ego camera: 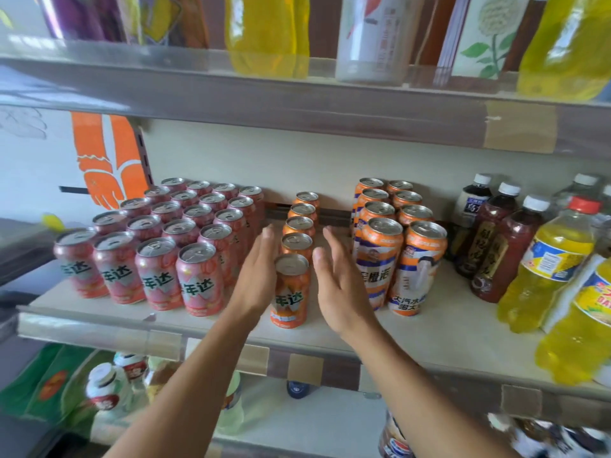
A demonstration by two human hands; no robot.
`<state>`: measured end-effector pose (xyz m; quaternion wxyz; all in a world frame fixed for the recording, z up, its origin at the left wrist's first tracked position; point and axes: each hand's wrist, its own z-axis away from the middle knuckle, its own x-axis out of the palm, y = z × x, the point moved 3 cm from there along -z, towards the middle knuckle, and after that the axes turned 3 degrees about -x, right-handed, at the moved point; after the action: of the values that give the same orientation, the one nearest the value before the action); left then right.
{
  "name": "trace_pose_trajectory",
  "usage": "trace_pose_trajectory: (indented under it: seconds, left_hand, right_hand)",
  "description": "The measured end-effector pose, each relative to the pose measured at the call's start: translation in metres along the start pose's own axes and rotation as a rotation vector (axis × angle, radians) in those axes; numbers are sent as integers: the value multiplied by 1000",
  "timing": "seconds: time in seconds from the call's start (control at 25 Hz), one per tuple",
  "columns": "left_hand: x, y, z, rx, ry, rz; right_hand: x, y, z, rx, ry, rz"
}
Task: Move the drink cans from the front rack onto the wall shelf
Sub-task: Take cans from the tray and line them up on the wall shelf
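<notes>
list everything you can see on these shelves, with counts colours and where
pink cans: about twenty, four columns, left of middle shelf
orange cans: five, single file, centre of middle shelf, between the hands
orange and white cans: eight, taller, two columns, right of centre
dark drink bottles: about four, white caps, right of the tall cans
yellow drink bottles: at least three, far right of middle shelf
top shelf: yellow bottles, a white bottle, cartons, only lower parts visible
lower shelf bottles: several, blurred, count unclear
left hand: open, left of the front orange can
right hand: open, right of the front orange can
</notes>
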<state>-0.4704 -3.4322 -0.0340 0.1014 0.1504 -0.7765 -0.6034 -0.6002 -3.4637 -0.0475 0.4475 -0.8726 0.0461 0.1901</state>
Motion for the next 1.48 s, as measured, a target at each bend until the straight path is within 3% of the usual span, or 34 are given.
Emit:
trace_pose_trajectory:
  seconds: [0.12, 0.2, 0.32, 0.52, 0.72, 1.16, 1.48]
  left_hand:
    - [4, -15, 1, -114, -68, 109]
    - [2, -19, 1, -78, -94, 39]
    - [-12, -20, 4, -18, -167, -34]
    - [-24, -43, 5, -37, -450, -119]
    - [-21, -55, 1, -71, -323, -382]
    - [-24, -60, -4, -32, -287, -348]
    - [-33, -54, -6, -73, -366, -290]
  right_hand:
    - [25, 18, -1, 289, 20, -113]
    - [33, 13, 1, 262, 49, -84]
    - [33, 3, -1, 42, 38, 58]
    - [24, -1, -15, 130, -50, 128]
    - [23, -12, -26, 315, -148, 62]
    - [35, 2, -23, 348, -24, -28]
    - [24, -18, -21, 302, -90, 58]
